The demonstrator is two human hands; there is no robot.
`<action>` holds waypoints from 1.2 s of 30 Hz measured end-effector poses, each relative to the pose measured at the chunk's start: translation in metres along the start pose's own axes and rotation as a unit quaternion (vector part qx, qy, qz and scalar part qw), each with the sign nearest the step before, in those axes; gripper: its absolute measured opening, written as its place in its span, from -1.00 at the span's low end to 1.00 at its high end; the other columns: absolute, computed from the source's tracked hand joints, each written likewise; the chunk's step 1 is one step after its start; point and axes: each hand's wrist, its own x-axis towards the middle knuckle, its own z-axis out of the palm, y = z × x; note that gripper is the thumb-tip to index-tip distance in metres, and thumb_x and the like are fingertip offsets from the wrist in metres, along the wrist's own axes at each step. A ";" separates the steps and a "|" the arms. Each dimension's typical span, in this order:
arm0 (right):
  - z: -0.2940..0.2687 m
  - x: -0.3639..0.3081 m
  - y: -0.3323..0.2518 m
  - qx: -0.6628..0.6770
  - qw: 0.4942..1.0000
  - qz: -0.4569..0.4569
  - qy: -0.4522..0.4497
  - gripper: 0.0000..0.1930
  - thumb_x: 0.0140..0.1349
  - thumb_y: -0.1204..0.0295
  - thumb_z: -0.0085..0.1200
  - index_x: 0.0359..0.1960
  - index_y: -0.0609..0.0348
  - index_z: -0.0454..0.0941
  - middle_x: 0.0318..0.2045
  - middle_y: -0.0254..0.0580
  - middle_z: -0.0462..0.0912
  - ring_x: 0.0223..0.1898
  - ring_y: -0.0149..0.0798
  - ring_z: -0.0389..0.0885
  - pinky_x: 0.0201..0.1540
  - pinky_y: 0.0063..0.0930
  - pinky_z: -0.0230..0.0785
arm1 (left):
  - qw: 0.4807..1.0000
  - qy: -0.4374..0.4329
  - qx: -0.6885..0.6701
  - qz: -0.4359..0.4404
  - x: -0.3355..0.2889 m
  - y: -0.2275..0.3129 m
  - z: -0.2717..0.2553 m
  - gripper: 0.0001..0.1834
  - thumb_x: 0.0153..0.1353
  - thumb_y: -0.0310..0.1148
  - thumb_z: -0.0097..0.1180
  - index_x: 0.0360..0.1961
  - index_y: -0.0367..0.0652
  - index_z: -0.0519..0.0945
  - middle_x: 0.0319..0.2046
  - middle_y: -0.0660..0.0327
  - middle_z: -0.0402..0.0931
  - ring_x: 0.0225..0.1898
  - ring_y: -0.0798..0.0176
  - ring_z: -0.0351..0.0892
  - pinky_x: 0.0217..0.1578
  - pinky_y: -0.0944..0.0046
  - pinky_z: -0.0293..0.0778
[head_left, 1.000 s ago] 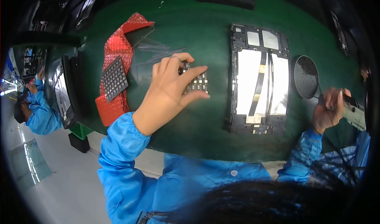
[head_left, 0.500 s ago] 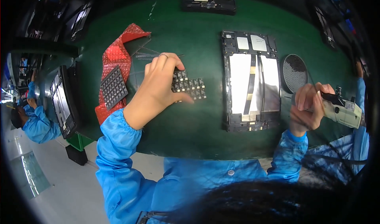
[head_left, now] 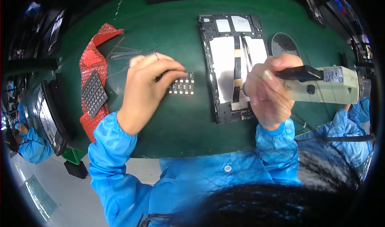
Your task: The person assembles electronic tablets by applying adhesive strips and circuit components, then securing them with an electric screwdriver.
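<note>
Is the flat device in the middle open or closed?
Open: the flat device shows bare silvery panels and a dark strip.

wearer's two hands [head_left: 142, 84], one handheld tool [head_left: 327, 91], one round dish [head_left: 285, 45], one red wrap [head_left: 93, 59]

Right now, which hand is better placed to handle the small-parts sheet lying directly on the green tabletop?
Probably the left: the left hand is right at the sheet, partly covering it, while the right hand, farther off, grips a pale tool.
</note>
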 end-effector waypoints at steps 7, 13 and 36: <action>0.005 0.005 -0.003 0.022 0.999 0.031 0.005 -0.78 0.30 0.55 -0.02 -0.05 0.09 0.34 -0.55 -0.38 0.28 -0.65 -0.52 0.18 -0.68 -0.63 0.09 | 0.957 -0.076 -0.245 -0.138 -0.014 0.049 0.031 -0.86 0.09 -0.53 0.27 -0.29 -0.29 0.70 -0.36 0.05 0.65 -0.34 0.11 0.65 -0.29 0.24 0.52; 0.003 0.005 -0.003 0.059 0.998 0.024 0.003 -0.79 0.29 0.53 -0.01 -0.06 0.06 0.36 -0.57 -0.40 0.26 -0.65 -0.52 0.17 -0.68 -0.63 0.11 | 0.973 -0.080 -0.193 -0.102 -0.018 0.045 0.035 -0.85 0.08 -0.51 0.31 -0.30 -0.32 0.68 -0.37 0.07 0.67 -0.35 0.16 0.69 -0.29 0.31 0.57; 0.013 0.000 0.017 -0.092 0.994 -0.004 -0.053 -0.73 0.30 0.63 -0.03 -0.01 0.07 0.32 -0.54 -0.32 0.32 -0.70 -0.42 0.24 -0.68 -0.54 0.13 | 0.867 -0.167 -0.373 -0.285 -0.015 0.031 0.038 -0.67 0.10 -0.52 0.31 -0.21 -0.36 0.41 -0.27 0.10 0.51 -0.33 0.25 0.68 -0.31 0.37 0.56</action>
